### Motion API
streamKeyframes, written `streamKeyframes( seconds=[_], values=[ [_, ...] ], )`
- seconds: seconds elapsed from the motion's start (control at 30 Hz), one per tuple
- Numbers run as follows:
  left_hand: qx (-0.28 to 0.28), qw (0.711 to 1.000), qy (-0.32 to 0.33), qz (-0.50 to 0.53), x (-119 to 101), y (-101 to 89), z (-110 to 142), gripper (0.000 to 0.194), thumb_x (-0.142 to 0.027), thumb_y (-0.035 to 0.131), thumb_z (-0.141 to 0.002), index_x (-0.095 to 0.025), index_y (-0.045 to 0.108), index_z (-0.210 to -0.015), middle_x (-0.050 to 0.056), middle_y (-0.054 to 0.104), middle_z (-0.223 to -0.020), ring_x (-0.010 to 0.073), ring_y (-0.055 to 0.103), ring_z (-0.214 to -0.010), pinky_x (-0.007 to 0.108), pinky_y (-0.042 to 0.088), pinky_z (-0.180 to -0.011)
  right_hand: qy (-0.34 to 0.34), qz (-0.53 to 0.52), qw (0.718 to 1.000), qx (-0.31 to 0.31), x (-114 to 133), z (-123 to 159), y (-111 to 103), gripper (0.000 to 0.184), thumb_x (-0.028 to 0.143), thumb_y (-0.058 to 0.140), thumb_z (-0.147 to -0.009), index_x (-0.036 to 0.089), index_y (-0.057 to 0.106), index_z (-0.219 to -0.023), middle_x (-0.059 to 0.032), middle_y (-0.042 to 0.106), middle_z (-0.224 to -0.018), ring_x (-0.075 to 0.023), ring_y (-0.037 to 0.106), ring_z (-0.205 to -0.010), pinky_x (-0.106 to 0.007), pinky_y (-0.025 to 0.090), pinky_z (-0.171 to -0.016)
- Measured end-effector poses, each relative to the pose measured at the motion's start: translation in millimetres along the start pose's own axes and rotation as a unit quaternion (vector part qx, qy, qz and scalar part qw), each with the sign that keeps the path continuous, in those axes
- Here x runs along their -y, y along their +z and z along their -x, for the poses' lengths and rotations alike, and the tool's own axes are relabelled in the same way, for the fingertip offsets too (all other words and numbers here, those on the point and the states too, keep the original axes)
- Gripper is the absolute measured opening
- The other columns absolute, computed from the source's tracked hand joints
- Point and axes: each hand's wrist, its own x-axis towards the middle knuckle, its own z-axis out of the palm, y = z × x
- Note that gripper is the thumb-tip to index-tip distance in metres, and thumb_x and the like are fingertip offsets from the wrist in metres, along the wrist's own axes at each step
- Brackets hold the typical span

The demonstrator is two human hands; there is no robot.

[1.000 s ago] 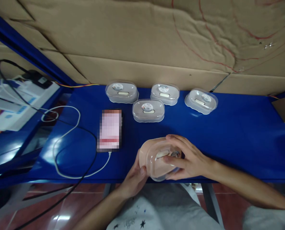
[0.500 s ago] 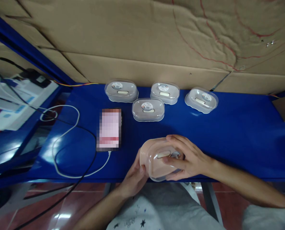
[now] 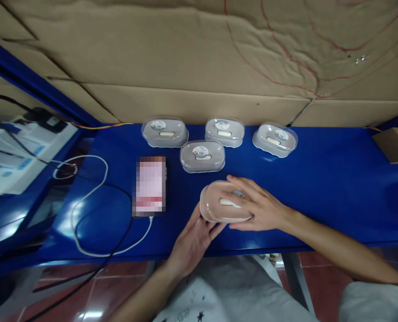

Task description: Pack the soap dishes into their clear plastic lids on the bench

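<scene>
My right hand [image 3: 257, 203] grips a pink oval plastic box [image 3: 215, 199] from above, its fingers spread over the clear lid and wrapped round the right end. The lid sits over the pink base, which has a cream oblong piece [image 3: 228, 202] in the middle. My left hand [image 3: 195, 239], palm up, holds the same box from below at its left front, with some fingers hidden beneath. Beyond it are several grey boxes of the same shape with clear lids and round labels: one in front [image 3: 203, 163], others at the left [image 3: 165, 139], middle [image 3: 224, 138] and right [image 3: 275, 145].
A phone [image 3: 150, 185] with a blurred screen lies left of my hands on the blue table [image 3: 326, 192], its white cable [image 3: 127, 251] looping leftward. A power strip [image 3: 16, 165] with plugs is at far left. Cardboard [image 3: 172, 53] lines the back. A carton [image 3: 391, 145] stands at right.
The clear lid, tilted and offset over the pink base before, now sits in line with it. The box has moved slightly away from me, and my left thumb has left its front edge.
</scene>
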Motion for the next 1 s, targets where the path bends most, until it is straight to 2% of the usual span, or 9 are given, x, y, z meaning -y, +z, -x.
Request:
streamKeyframes(
  seconds=[0.17, 0.33, 0.4, 0.5, 0.57, 0.67, 0.8, 0.9, 1.0],
  values=[
    [-0.010, 1.000, -0.011, -0.013, -5.2, 4.2, -1.4, 0.058, -0.041, 0.061, -0.105, -0.039, 0.046, -0.161, 0.007, 0.052, -0.166, 0.0321, 0.046, -0.155, 0.057, 0.026, -0.132, 0.056, 0.105, 0.993, 0.025, -28.5, 6.5, -15.0, 0.088, 0.054, 0.073, -0.097, 0.031, 0.030, -0.170, -0.0187, 0.037, -0.173, -0.0402, 0.049, -0.151, -0.061, 0.049, -0.117],
    [-0.018, 0.999, -0.020, -0.041, -9.8, 7.6, -0.3, 0.051, -0.041, 0.063, -0.103, -0.032, 0.058, -0.153, 0.011, 0.056, -0.162, 0.0348, 0.053, -0.147, 0.055, 0.041, -0.122, 0.113, 0.090, 0.989, 0.037, -53.2, 8.0, -31.6, 0.096, 0.075, 0.066, -0.092, 0.036, 0.027, -0.171, -0.0143, 0.033, -0.175, -0.0437, 0.041, -0.156, -0.067, 0.044, -0.120],
    [-0.021, 0.998, -0.021, -0.048, -10.2, 7.8, -0.3, 0.048, -0.041, 0.065, -0.102, -0.030, 0.063, -0.148, 0.013, 0.058, -0.158, 0.0343, 0.057, -0.141, 0.052, 0.047, -0.115, 0.121, 0.056, 0.991, 0.016, -62.7, 8.9, -41.1, 0.089, 0.081, 0.047, -0.098, 0.037, 0.024, -0.172, -0.0120, 0.030, -0.177, -0.0426, 0.036, -0.159, -0.069, 0.038, -0.123],
    [-0.020, 0.998, -0.019, -0.053, -10.2, 7.5, -0.8, 0.045, -0.041, 0.067, -0.100, -0.028, 0.067, -0.143, 0.013, 0.062, -0.152, 0.0326, 0.061, -0.132, 0.047, 0.052, -0.105, 0.191, 0.081, 0.977, -0.056, -81.9, 15.3, -56.3, 0.068, 0.067, 0.029, -0.109, 0.036, 0.031, -0.170, -0.0090, 0.033, -0.176, -0.0376, 0.034, -0.161, -0.066, 0.031, -0.127],
    [-0.016, 0.998, -0.018, -0.056, -10.2, 7.6, -1.0, 0.041, -0.041, 0.067, -0.100, -0.026, 0.071, -0.138, 0.013, 0.065, -0.147, 0.0312, 0.063, -0.126, 0.044, 0.054, -0.100, 0.256, 0.150, 0.950, -0.093, -99.4, 23.8, -63.2, 0.065, 0.062, 0.038, -0.109, 0.034, 0.036, -0.167, -0.0103, 0.034, -0.175, -0.0391, 0.033, -0.161, -0.068, 0.029, -0.127],
    [-0.005, 0.998, -0.016, -0.062, -9.9, 8.1, -1.3, 0.034, -0.040, 0.068, -0.099, -0.024, 0.075, -0.128, 0.013, 0.070, -0.137, 0.0291, 0.065, -0.120, 0.040, 0.055, -0.095, 0.318, 0.205, 0.921, -0.093, -127.8, 39.2, -65.7, 0.082, 0.072, 0.054, -0.099, 0.029, 0.037, -0.166, -0.0154, 0.027, -0.177, -0.0460, 0.027, -0.162, -0.073, 0.028, -0.124],
    [0.013, 0.997, -0.014, -0.068, -8.9, 7.7, -1.6, 0.031, -0.038, 0.068, -0.099, -0.021, 0.077, -0.122, 0.012, 0.071, -0.131, 0.0277, 0.065, -0.117, 0.037, 0.055, -0.092, 0.325, 0.182, 0.925, -0.079, -150.8, 51.5, -62.4, 0.094, 0.079, 0.061, -0.091, 0.024, 0.039, -0.165, -0.0210, 0.037, -0.172, -0.0447, 0.034, -0.159, -0.069, 0.033, -0.123],
    [0.018, 0.997, -0.015, -0.072, -8.6, 7.1, -1.4, 0.030, -0.039, 0.067, -0.099, -0.019, 0.077, -0.119, 0.013, 0.071, -0.128, 0.0273, 0.065, -0.115, 0.036, 0.054, -0.090, 0.320, 0.168, 0.925, -0.116, -152.5, 50.8, -61.4, 0.093, 0.080, 0.065, -0.088, 0.021, 0.050, -0.158, -0.0223, 0.049, -0.163, -0.0421, 0.046, -0.152, -0.063, 0.040, -0.123],
    [0.022, 0.997, -0.017, -0.073, -9.2, 7.2, -1.0, 0.028, -0.039, 0.068, -0.099, -0.018, 0.077, -0.116, 0.013, 0.072, -0.124, 0.0271, 0.066, -0.111, 0.036, 0.053, -0.088, 0.328, 0.167, 0.918, -0.150, -148.4, 46.1, -61.4, 0.087, 0.079, 0.065, -0.088, 0.022, 0.056, -0.153, -0.0206, 0.055, -0.158, -0.0416, 0.051, -0.148, -0.064, 0.043, -0.121]
  ],
)
